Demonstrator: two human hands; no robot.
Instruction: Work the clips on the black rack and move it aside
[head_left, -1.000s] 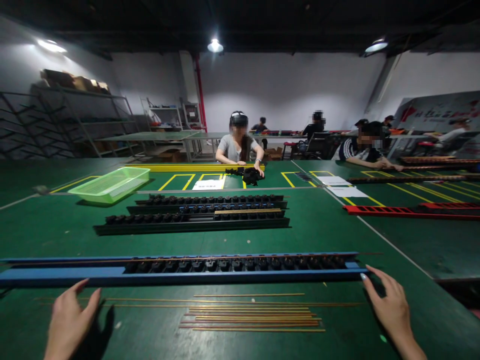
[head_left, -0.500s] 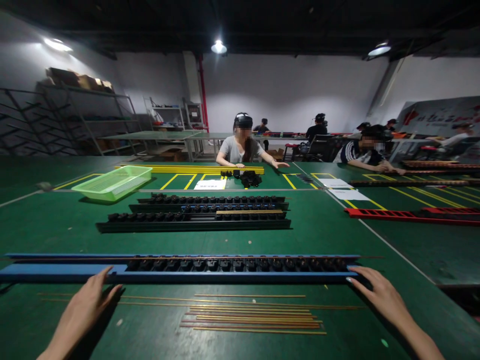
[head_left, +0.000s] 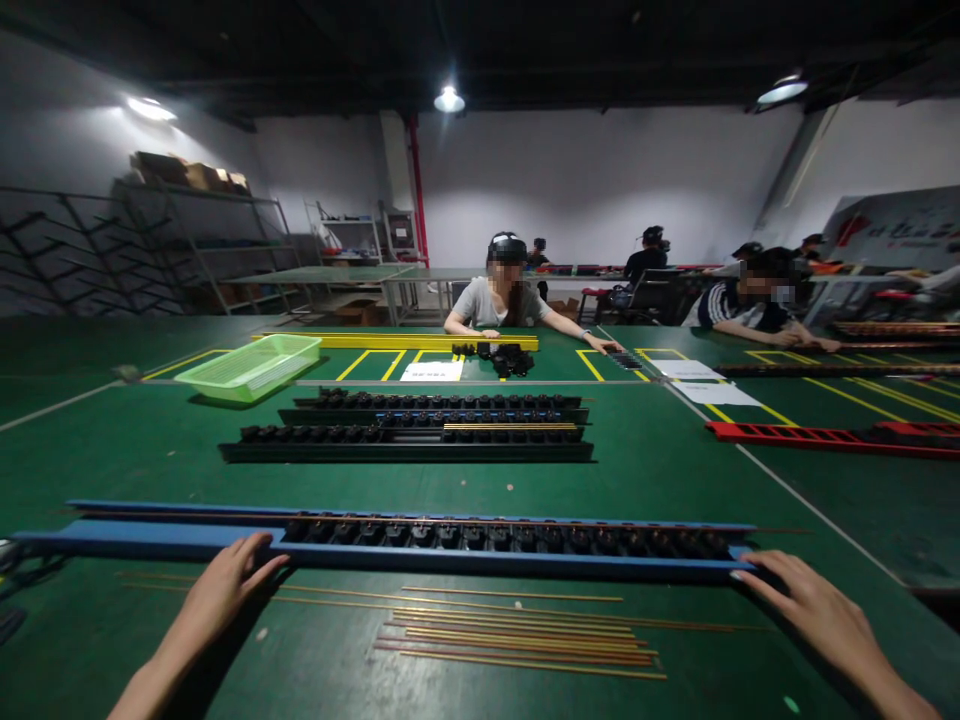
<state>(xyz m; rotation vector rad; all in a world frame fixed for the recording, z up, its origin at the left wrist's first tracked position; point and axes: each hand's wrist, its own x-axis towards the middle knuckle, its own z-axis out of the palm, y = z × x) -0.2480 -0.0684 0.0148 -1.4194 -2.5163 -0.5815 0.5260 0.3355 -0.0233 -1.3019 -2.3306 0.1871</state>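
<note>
Blue fixture rail (head_left: 150, 540) holding a row of black connector blocks (head_left: 502, 537) lies across the green counter (head_left: 90, 650). Left hand (head_left: 217, 590) and right hand (head_left: 814, 605) open, fingertips on its near edge, no grip. Loose brass rods (head_left: 525, 632) just nearer.

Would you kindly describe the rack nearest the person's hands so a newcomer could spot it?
On the green table, long racks lie crosswise. Take the nearest, right at the left hand and right hand: its blue rail sets it apart from the two mostly black racks behind it.
</note>
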